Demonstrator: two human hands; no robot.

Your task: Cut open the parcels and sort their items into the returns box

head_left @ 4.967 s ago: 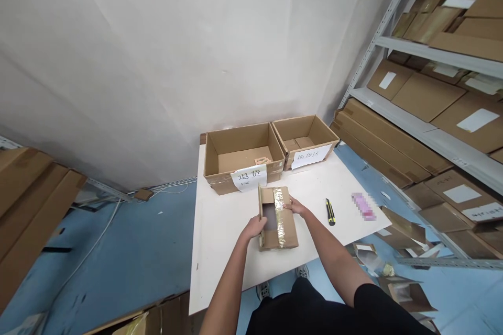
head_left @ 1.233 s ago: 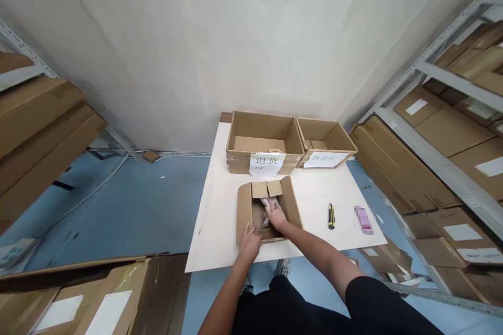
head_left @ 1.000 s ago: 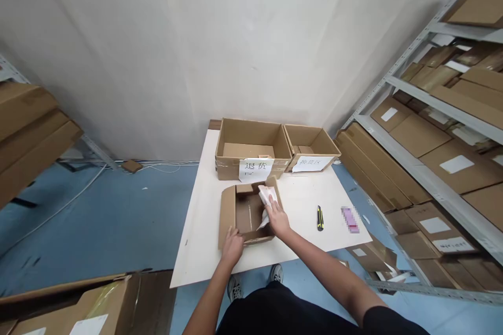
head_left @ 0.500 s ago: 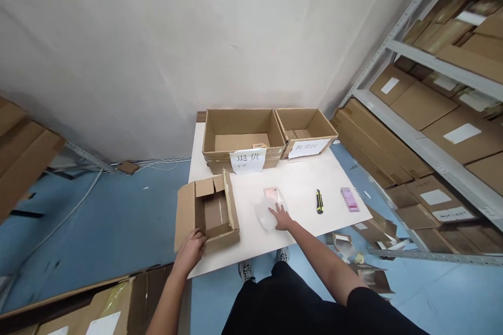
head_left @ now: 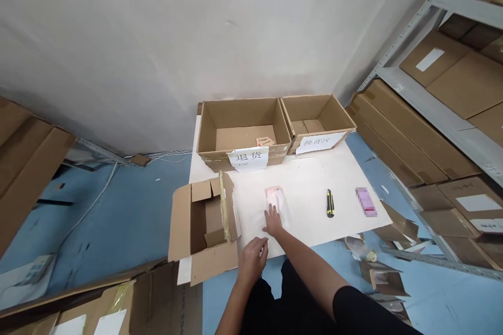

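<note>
The metal shelving rack is cut off by the right edge, so the full extent of its cartons is hidden. The white tabletop stands against the wall, its near edge partly covered by the arms. At its back sit a larger labelled carton and, just beside it, a smaller labelled carton; the front walls conceal part of both floors. Nearer, an open carton has its flaps spread, its interior shadowed.

To its right, the wrapped packet lies on the tabletop, pinkish at the far end; its pale wrap is hard to tell from the white surface. The right hand covers its near part, fingers spread and released. The left hand is near, fingers bent; whether they grasp anything I cannot tell. Farther right lie a purple-pink item, blurred into blocks, and a yellow-and-black cutter.
</note>
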